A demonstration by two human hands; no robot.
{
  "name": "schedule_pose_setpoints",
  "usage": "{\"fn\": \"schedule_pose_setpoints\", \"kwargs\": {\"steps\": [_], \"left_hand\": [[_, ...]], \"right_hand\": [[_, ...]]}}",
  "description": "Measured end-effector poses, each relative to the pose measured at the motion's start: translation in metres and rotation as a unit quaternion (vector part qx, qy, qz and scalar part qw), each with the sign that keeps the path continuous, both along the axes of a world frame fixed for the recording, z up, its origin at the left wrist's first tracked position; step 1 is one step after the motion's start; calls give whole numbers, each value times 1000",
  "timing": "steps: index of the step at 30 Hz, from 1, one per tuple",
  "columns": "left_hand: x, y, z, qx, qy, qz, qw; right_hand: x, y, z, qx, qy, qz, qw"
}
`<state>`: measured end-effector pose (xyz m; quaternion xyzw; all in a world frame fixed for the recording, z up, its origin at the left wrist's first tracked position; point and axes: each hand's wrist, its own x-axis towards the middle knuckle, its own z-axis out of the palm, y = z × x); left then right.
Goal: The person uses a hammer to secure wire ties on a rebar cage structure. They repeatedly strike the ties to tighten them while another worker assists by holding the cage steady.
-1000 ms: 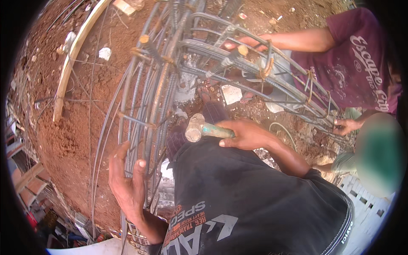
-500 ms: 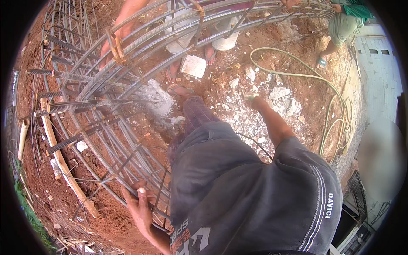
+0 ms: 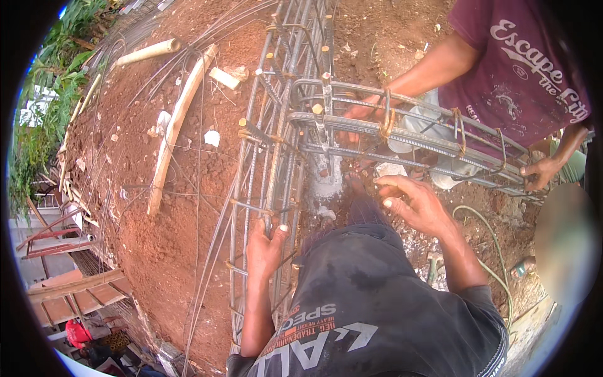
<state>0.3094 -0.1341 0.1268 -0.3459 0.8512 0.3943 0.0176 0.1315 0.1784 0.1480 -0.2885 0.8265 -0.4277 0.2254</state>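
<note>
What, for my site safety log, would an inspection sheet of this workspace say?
Surface: uneven reddish soil, with scattered pale rubble.
Job's things: long rebar cage meeting a crosswise cage; whether they are tied together is unclear.
Clutter: wooden strip, white chunk, and a greenish-handled tool on the ground.
Hands: left hand against the long rebar cage, grip unclear; right hand empty, open.
Cables: electrical, nothing seen; pale hose loops at right.
Surroundings: maroon-shirted co-worker touching the crosswise cage; greenery at far left.
</note>
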Motion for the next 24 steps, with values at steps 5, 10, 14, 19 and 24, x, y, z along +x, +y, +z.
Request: {"fn": "schedule_pose_setpoints", "kwargs": {"steps": [5,10,14,19,24], "left_hand": [[-6,7,5,-7,-69,57,996],[-9,13,20,-30,-78,85,993],[-27,20,55,-124,-45,109,985],[-97,-9,55,-102,-61,-56,991],[-147,-44,13,278,-111,-123,946]], "right_hand": [[-104,-97,85,25,297,113,948],[-158,-150,61,279,-40,255,925],[-175,-170,42,297,-298,227,878],[-177,-176,28,271,-449,144,839],[-176,-170,21,312,-380,132,861]]}}
